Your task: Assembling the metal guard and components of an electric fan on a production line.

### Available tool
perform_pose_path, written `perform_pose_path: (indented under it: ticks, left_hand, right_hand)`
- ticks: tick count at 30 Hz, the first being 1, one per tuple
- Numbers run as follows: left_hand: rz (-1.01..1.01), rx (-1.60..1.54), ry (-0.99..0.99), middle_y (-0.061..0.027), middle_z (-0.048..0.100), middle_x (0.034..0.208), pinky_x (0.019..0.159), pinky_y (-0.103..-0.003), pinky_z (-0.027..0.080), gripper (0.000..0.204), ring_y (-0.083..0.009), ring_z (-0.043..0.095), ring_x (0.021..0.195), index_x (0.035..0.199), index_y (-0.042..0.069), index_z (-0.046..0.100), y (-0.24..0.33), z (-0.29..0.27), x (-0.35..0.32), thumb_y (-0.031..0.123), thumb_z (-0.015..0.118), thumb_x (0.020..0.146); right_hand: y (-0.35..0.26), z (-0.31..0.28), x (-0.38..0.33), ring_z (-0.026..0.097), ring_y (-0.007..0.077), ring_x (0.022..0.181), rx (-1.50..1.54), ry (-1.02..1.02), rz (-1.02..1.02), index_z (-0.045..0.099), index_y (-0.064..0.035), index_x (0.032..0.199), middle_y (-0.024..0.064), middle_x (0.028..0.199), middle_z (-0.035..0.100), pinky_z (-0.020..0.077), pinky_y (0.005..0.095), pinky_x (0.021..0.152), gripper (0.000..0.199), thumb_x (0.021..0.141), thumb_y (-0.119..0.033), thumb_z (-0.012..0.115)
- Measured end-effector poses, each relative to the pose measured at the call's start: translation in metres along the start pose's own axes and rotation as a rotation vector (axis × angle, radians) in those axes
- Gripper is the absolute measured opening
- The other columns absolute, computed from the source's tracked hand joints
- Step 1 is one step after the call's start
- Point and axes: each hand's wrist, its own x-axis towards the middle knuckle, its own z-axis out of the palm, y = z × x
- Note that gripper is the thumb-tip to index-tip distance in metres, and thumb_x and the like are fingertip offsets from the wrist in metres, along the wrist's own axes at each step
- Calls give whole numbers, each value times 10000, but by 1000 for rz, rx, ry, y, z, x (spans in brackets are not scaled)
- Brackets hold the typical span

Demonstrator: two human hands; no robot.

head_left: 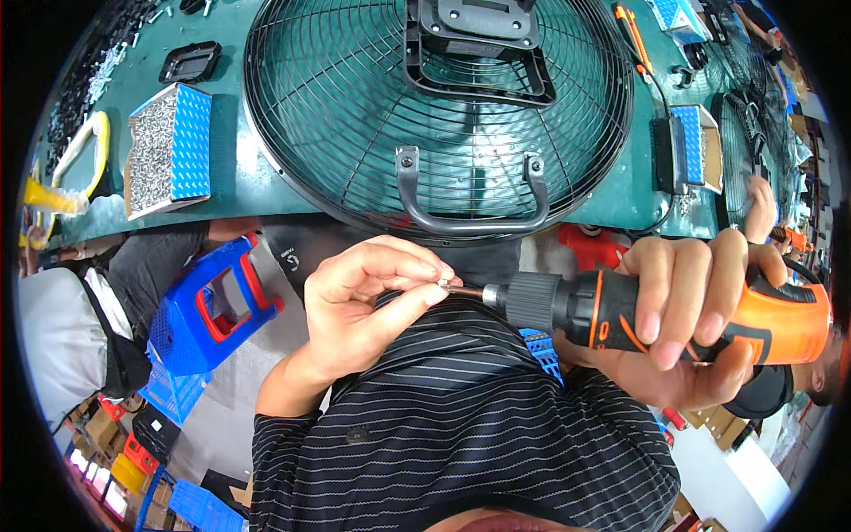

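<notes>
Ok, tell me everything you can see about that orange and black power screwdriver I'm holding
The power screwdriver is a pistol-shaped cordless tool with an orange plastic body, black grip panels and a dark ribbed collar behind the chuck. It lies roughly level in front of the striped shirt, nose pointing to the person's left. The right hand wraps its body and handle, fingers over the top. A short metal bit sticks out of the nose, and the left hand pinches a small screw at the bit's tip. Its rear end runs off toward the picture's rim.

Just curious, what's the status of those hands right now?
Left hand pinching screw onto bit. Right hand gripping driver. Fan guard on bench, untouched. Nothing in the way.
</notes>
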Motion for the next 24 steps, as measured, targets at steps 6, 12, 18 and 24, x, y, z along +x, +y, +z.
perform_pose_path:
  ticks: [6, 12, 18, 24]
  left_hand:
    - [17, 43, -30, -192, 650, 995, 805, -362, 601, 242, -249, 695, 926, 1005, -47, 616, -2, 0, 1, -203, 627, 820]
    - [90, 190, -17, -191, 703, 977, 744, -276, 586, 186, -201, 714, 863, 961, -50, 659, -5, -3, 5, -139, 700, 803]
    - [60, 227, -8, -167, 720, 940, 717, -272, 576, 173, -198, 718, 841, 938, -32, 682, -5, -2, 6, -116, 721, 791]
    - [76, 262, -56, -149, 727, 942, 702, -268, 573, 161, -194, 718, 821, 943, -23, 695, -5, -5, 8, -90, 725, 800]
  right_hand:
    - [-1, -2, -4, 578, 140, 656, -54, 49, 92, 361, 26, 1302, 77, 895, 513, 489, 295, 633, 526, 890, -165, 627]
    - [4, -7, -6, 582, 151, 653, -33, 63, 59, 360, 33, 1304, 79, 894, 516, 491, 296, 623, 545, 882, -173, 637]
    - [5, -9, -4, 588, 156, 646, -25, 51, 37, 356, 50, 1282, 87, 900, 519, 497, 299, 615, 529, 885, -168, 629]
    - [8, -11, -4, 592, 147, 635, -41, 22, 56, 369, 39, 1266, 90, 897, 526, 519, 287, 588, 517, 873, -160, 639]
